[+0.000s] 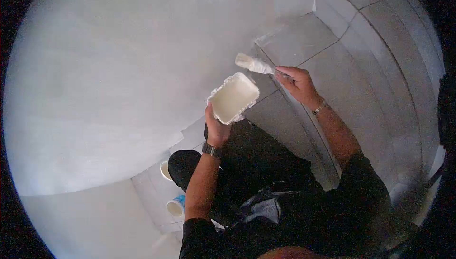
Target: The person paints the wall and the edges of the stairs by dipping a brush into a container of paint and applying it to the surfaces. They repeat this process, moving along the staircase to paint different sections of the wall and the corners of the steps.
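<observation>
My left hand (219, 127) grips the lower edge of a rectangular tub (234, 98) holding cream-white paint, its rim crusted with white. My right hand (295, 84) has its fingers closed on the thin handle of a paintbrush (254, 64). The brush head is thickly coated in white and points left, above the tub and apart from it. A pale wall (118, 83) rises just left of the brush; I cannot tell whether the bristles touch it.
Tiled steps (370, 83) curve along the right side. Two round containers, one pale (165, 170) and one with a blue side (175, 206), stand on the floor at the lower left, beside my dark-clothed knee (184, 164).
</observation>
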`<act>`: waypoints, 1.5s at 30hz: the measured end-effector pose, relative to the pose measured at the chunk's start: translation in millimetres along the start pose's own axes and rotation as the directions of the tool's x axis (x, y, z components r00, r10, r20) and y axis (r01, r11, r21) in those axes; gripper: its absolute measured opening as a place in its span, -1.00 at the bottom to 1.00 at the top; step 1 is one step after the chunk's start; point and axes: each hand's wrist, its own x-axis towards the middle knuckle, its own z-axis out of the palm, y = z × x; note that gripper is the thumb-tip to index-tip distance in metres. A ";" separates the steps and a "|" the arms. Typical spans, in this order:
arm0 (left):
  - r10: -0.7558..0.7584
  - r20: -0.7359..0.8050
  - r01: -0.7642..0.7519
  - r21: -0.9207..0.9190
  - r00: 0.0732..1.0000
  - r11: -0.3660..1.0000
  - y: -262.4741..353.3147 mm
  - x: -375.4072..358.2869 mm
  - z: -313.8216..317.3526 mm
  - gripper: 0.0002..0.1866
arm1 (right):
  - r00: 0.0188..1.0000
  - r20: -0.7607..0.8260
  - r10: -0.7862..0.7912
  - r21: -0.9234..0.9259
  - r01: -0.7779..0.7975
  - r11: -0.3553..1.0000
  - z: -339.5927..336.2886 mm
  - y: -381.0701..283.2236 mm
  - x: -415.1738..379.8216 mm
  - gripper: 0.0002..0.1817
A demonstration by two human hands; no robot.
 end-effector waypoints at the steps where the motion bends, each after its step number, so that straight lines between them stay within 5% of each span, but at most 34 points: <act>1: 0.008 -0.020 -0.008 -0.001 1.000 1.000 -0.8 2.2 -1.0 -0.38 | 0.990 0.092 -0.109 -0.082 0.117 0.990 -3.7 -10.5 2.9 -0.71; 2: -0.006 -0.039 0.005 -0.016 0.999 1.000 -1.9 6.6 -2.6 -0.38 | 0.987 0.117 -0.113 -0.061 0.121 0.991 -8.9 -23.9 5.6 -0.71; 4: 0.011 -0.060 -0.010 0.006 0.998 1.000 -0.4 7.6 -2.9 -0.39 | 0.922 0.314 -0.225 -0.357 0.334 0.872 -17.8 -55.0 15.0 -0.68; 8: -0.023 -0.073 0.024 0.011 0.997 1.000 15.8 6.6 7.2 -0.39 | 0.865 0.437 -0.247 -0.418 0.438 0.796 -11.0 -84.0 19.3 -0.67; 10: -0.080 0.002 0.080 0.032 0.997 0.996 21.3 9.6 9.0 -0.42 | 0.832 0.554 -0.022 -0.452 0.322 0.832 -8.6 -89.8 20.4 -0.70; 16: -0.131 -0.033 0.133 0.058 0.991 0.989 13.6 25.1 -7.4 -0.46 | 0.888 0.411 -0.206 -0.483 0.404 0.777 16.9 -73.4 20.6 -0.71; 29: -0.168 0.017 0.168 0.022 0.986 0.986 1.6 34.4 -21.7 -0.46 | 0.868 0.468 -0.163 -0.533 0.425 0.732 26.2 -61.7 13.2 -0.65; 41: -0.192 0.010 0.192 0.008 0.981 0.981 4.5 30.6 -18.0 -0.46 | 0.904 0.428 0.022 -0.477 0.205 0.854 17.5 -72.7 16.6 -0.72; 43: -0.179 -0.018 0.179 0.013 0.984 0.984 4.9 30.2 -16.1 -0.45 | 0.930 0.323 0.177 -0.275 -0.087 0.958 16.9 -63.0 13.8 -0.72; 45: -0.150 0.001 0.150 0.011 0.989 0.989 5.7 28.0 -13.6 -0.44 | 0.887 0.369 0.277 -0.245 -0.195 0.950 12.7 -62.0 15.7 -0.71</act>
